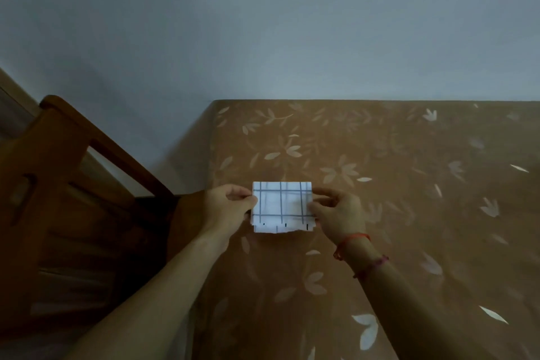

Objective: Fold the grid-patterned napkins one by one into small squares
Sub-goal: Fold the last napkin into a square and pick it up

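Above the table (380,242): folded napkin (282,207), a white rectangle with grey grid lines, layered edges showing along its near side; whether it rests on the surface cannot be told.
Left hand (228,207): thumb and fingers pinch the napkin's left edge.
Right hand (339,213): thumb and fingers pinch its right edge; red cords (350,240) circle the wrist.
Table surface: brown, printed with pale leaves.
Left of table: wooden chair (73,184), before a pale wall (263,23).
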The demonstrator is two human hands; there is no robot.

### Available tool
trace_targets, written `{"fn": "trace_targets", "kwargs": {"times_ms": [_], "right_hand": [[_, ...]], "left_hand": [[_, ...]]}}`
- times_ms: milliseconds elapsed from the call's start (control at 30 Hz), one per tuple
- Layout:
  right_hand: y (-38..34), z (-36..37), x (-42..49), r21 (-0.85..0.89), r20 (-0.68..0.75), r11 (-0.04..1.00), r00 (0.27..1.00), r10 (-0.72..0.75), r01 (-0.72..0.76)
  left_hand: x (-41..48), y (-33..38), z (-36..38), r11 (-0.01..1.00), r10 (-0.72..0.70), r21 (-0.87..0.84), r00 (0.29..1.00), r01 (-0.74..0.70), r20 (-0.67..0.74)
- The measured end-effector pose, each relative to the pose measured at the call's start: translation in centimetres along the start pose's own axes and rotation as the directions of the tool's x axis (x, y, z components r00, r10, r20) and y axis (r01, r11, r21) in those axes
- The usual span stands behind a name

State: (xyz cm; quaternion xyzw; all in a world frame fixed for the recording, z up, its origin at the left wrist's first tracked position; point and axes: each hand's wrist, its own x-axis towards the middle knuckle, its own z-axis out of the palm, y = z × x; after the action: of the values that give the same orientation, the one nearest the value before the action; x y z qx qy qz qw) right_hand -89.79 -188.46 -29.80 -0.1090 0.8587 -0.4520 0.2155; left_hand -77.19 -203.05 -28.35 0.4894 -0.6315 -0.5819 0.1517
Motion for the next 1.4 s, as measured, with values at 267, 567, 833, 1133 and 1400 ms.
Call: {"fn": "trace_targets", "kwargs": {"times_ms": [267, 567, 833, 1133, 1400], "right_hand": [[1.3, 2.7, 6.2, -0.17, 0.012, 0.984, 0.999, 0.053, -0.05], [0.1, 3.0, 8.5, -0.211, -0.042, 0.971, 0.991, -0.125, 0.114], [3.8, 4.2, 10.3, -0.251, 0.077, 0.968, 0.997, -0.008, 0.027], [1.0, 3.5, 9.3, -0.438, 0.126, 0.874, 0.977, -0.171, 0.21], [1.2, 4.4, 9.3, -0.442, 0.043, 0.806, 0.907, -0.419, 0.393]], "left_hand": [[6.4, -0.9, 2.3, 0.997, 0.061, 0.038, 0.998, -0.06, -0.035], [8.6, -1.0, 3.9, 0.989, 0.108, 0.108, 0.993, -0.103, -0.04], [9.4, -1.1, 4.1, 0.972, 0.163, 0.182, 0.984, -0.148, -0.07], [9.3, -1.2, 3.0, 0.801, 0.425, 0.471, 0.905, -0.371, -0.01], [9.4, -2.3, 5.6, 0.446, 0.596, 0.621, 0.731, -0.645, 0.331]]}}
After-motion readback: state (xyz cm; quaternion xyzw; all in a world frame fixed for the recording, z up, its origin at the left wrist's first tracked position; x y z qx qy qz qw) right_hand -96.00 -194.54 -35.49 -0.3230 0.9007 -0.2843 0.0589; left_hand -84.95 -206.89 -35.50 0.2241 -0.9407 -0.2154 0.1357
